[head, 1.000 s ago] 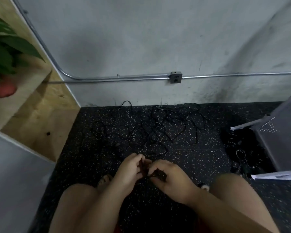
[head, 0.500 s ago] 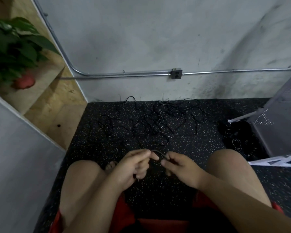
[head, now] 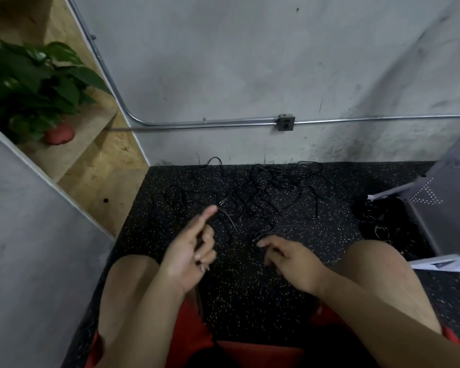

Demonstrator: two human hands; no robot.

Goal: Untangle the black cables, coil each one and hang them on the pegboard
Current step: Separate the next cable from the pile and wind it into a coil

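A tangle of thin black cables (head: pixel 271 192) lies on the dark speckled floor by the wall. My left hand (head: pixel 191 248) is raised over the floor between my knees; its lower fingers are curled and its upper fingertips pinch a black cable (head: pixel 230 223) that runs down to the right. My right hand (head: pixel 290 257) hovers low, and its fingertips pinch a cable end near the floor. The grey perforated pegboard (head: pixel 446 208) leans at the right edge. The left hand is blurred.
A dark heap of cables (head: pixel 380 221) lies under the pegboard's lower edge. A metal conduit with an outlet box (head: pixel 286 122) runs along the concrete wall. A potted plant (head: pixel 35 94) stands on wooden steps (head: pixel 96 166) at left. My bare knees flank the floor in front.
My hands, pinching a cable close together before, have drawn apart: the left rose and went left, the right stayed low. My head has tilted up, showing more wall.
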